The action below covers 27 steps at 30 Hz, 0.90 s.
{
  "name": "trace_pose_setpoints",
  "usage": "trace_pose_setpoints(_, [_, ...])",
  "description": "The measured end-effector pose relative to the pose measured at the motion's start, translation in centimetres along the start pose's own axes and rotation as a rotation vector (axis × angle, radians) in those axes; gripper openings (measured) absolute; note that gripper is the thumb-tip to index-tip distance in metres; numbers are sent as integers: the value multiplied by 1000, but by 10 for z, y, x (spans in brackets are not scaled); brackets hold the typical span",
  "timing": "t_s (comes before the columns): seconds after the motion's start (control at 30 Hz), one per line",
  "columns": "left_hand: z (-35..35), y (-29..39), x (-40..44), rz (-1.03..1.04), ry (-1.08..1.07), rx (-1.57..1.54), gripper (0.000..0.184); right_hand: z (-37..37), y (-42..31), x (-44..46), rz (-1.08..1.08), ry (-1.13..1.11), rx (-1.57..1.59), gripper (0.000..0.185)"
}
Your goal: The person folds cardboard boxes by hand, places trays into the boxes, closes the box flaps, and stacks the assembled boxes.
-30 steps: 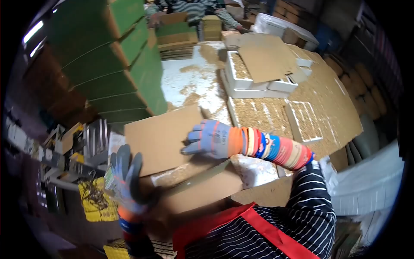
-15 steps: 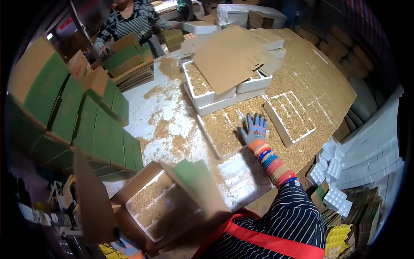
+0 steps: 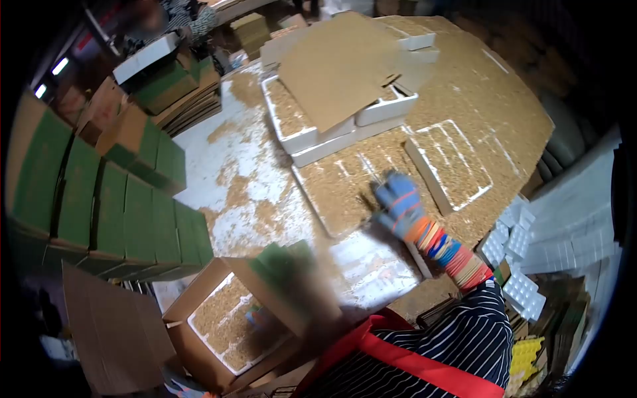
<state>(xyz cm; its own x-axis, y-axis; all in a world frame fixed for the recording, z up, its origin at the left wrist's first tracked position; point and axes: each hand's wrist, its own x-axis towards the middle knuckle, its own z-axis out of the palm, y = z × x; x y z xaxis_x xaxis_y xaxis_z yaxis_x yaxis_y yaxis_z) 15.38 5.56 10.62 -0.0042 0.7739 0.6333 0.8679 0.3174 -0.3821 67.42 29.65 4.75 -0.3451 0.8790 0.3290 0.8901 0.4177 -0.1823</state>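
Observation:
My right hand (image 3: 400, 204), in a grey-blue glove, rests at the right edge of a sawdust-filled white tray (image 3: 342, 199), fingers apart and slightly blurred. Nothing shows in its grip. At the bottom edge my gloved left hand (image 3: 184, 386) is mostly cut off, beside the open cardboard box (image 3: 189, 295); its fingers cannot be made out. Inside that box lies a white foam tray of sawdust (image 3: 222, 315). A brown flap (image 3: 119, 331) hangs out to the left, and a green-marked flap stands on the right.
Green cardboard boxes (image 3: 139, 212) line the left side. Stacked white trays (image 3: 302, 139) carry a loose cardboard sheet (image 3: 338, 66). Another sawdust tray (image 3: 451, 166) lies right. White moulded trays (image 3: 521, 292) stand beyond the table edge. A co-worker (image 3: 189, 16) holds a white tray (image 3: 146, 58).
The view has turned, revealing the open box's contents. My right hand has gone from the cardboard to the sawdust tray. My left hand has dropped to the bottom edge. The co-worker's white tray has moved left.

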Motion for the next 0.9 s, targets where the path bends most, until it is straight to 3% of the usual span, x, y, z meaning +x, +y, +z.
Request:
trace_pose_setpoints(0.1, [8, -12, -8, 55, 96, -25, 40, 72, -57, 12, -339, -126, 230, 57])
trace_pose_setpoints(0.23, [7, -9, -15, 49, 65, 87, 42, 131, -127, 103, -202, -71, 311, 63])
trace_pose_setpoints(0.4, [-1, 0, -13, 34, -22, 146, 41, 193, -177, 225, -78, -279, 138, 68])
trace_pose_setpoints(0.53, [24, -46, -60, -106, -174, 84, 44, 252, -191, 258, -332, -310, 69, 61])
trace_pose_setpoints(0.63, [-9, 6, -16, 58, -45, 196, 45, 281, -169, 231, -383, -342, 135, 57])
trace_pose_setpoints(0.67, [-9, 5, -18, 29, -91, 184, 46, 273, -162, 211, -407, -274, 73, 52])
trace_pose_setpoints(0.77, [-12, 8, -12, 20, -81, 72, 44, 248, -125, 138, -543, -387, 26, 46])
trace_pose_setpoints(0.83, [-7, 5, -18, -24, -103, -16, 43, 179, -107, 137, -659, -894, -17, 40])
trace_pose_setpoints(0.87, [-5, 2, -21, -34, -114, -46, 43, 160, -100, 135, -551, -745, 53, 40])
trace_pose_setpoints(0.9, [-5, 2, -17, -40, -121, -73, 43, 147, -94, 140, -579, -524, 20, 44])
